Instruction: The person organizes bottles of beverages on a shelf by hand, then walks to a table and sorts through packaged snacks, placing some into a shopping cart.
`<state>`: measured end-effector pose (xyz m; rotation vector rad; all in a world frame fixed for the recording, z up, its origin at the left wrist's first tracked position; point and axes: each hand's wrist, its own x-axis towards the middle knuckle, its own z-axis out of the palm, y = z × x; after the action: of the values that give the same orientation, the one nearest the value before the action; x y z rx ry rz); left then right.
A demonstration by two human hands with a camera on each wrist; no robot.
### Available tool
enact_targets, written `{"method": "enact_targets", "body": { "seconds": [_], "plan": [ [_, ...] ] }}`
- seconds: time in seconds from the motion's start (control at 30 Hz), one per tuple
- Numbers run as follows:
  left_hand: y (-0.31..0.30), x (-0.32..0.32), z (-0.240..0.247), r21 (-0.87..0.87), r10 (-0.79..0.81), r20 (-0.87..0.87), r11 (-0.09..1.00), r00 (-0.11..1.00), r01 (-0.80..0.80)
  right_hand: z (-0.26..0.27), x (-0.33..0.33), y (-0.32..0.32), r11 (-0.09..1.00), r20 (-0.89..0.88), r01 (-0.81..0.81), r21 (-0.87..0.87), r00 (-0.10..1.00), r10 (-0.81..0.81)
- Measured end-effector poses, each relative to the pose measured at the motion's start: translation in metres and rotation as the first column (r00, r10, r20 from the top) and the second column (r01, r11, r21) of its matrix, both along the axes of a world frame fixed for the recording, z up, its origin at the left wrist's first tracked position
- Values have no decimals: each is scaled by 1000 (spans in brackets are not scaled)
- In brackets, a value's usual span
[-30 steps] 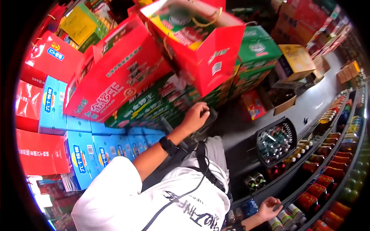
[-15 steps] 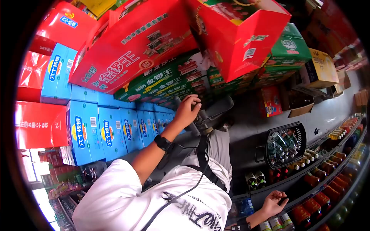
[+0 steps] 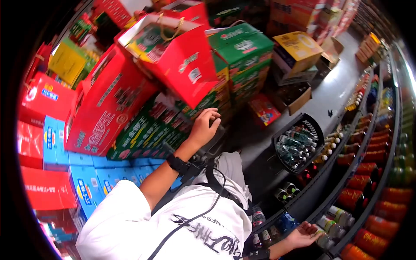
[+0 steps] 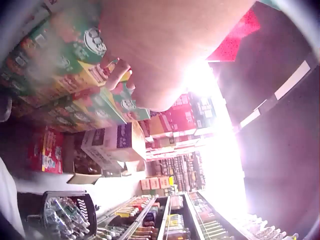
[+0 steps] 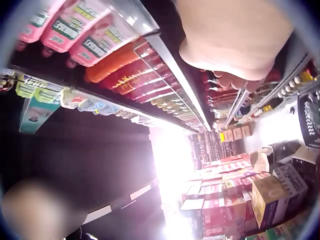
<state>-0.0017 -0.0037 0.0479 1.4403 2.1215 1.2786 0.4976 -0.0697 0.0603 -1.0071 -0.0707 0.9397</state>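
Observation:
My left hand [image 3: 203, 128] is held out in front of the body with fingers loosely bent and nothing in them. In the head view it overlaps the lower end of stacked green cartons [image 3: 149, 130], below a red gift bag [image 3: 180, 63] with a rope handle. The left wrist view shows the same hand [image 4: 160, 45] before green and yellow cartons [image 4: 75, 100]. My right hand [image 3: 302, 235] hangs palm up with relaxed fingers, beside bottles [image 3: 340, 214] on the shelf. Seen from the right wrist, that empty hand [image 5: 235, 40] is near rows of red-labelled bottles [image 5: 135, 75].
A large red box [image 3: 104, 104] leans at the left above blue cartons [image 3: 89, 186]. On the floor stands a black basket [image 3: 320, 130] of clear bottles. Beyond it are an opened carton [image 3: 299, 97] and a yellow box [image 3: 299, 47]. Long drink shelves [image 3: 368, 143] line the right side.
The head view has swung, so the boxes and basket have shifted left since half a second ago. My right hand's fingers have uncurled somewhat. Both hands stay empty.

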Motion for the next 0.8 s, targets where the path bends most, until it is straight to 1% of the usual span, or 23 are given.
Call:
{"method": "enact_targets", "body": {
  "seconds": [0.03, 0.07, 0.13, 0.23, 0.33, 0.4, 0.43, 0.47, 0.5, 0.53, 0.67, 0.7, 0.73, 0.8],
  "plan": [
    [8, 12, 8, 0, -38, 9, 999, 999, 38, 5, -2, -5, 1000, 11, 17, 24, 1000, -17],
    [17, 22, 14, 2, -81, 12, 997, 997, 81, 5, -1, -8, 997, 21, 69, 16, 997, -69],
    [36, 41, 13, 17, -173, 3, 985, 985, 173, 4, 0, -16, 984, 40, 180, -3, 983, -180],
    [66, 72, 22, 6, -297, -23, 955, 954, 298, 11, 5, -23, 957, 39, 288, -15, 957, -288],
    [94, 98, 22, 44, -410, 11, 911, 912, 409, 12, 11, -27, 954, 33, 293, 56, 955, -295],
    [116, 112, 30, 73, -462, -30, 883, 886, 463, 10, 9, -26, 925, -1, 377, 34, 926, -378],
    [130, 116, 28, 87, -502, -161, 851, 850, 519, 8, 13, -27, 930, -4, 362, 71, 932, -362],
    [142, 126, 29, 74, -508, -131, 851, 851, 519, 13, 13, -22, 906, 41, 421, 28, 906, -422],
    [152, 133, 22, 60, -526, -14, 848, 850, 526, 18, 13, -20, 901, 27, 433, 29, 901, -433],
    [163, 139, 19, 33, -547, 23, 837, 837, 546, 15, 16, -22, 887, -11, 461, 27, 887, -461],
    [225, 179, -7, 41, -706, 85, 707, 703, 706, 30, 15, -9, 809, 140, 588, 14, 800, -584],
    [241, 191, -12, 8, -729, 151, 676, 668, 737, 30, 13, -8, 789, 176, 614, 1, 777, -605],
    [254, 206, -4, 28, -783, 55, 621, 619, 783, 34, 12, -4, 775, 210, 632, -18, 760, -615],
    [279, 232, 15, 82, -861, 25, 509, 509, 857, 47, 9, 5, 750, 326, 660, -43, 719, -614]
  ]
}}
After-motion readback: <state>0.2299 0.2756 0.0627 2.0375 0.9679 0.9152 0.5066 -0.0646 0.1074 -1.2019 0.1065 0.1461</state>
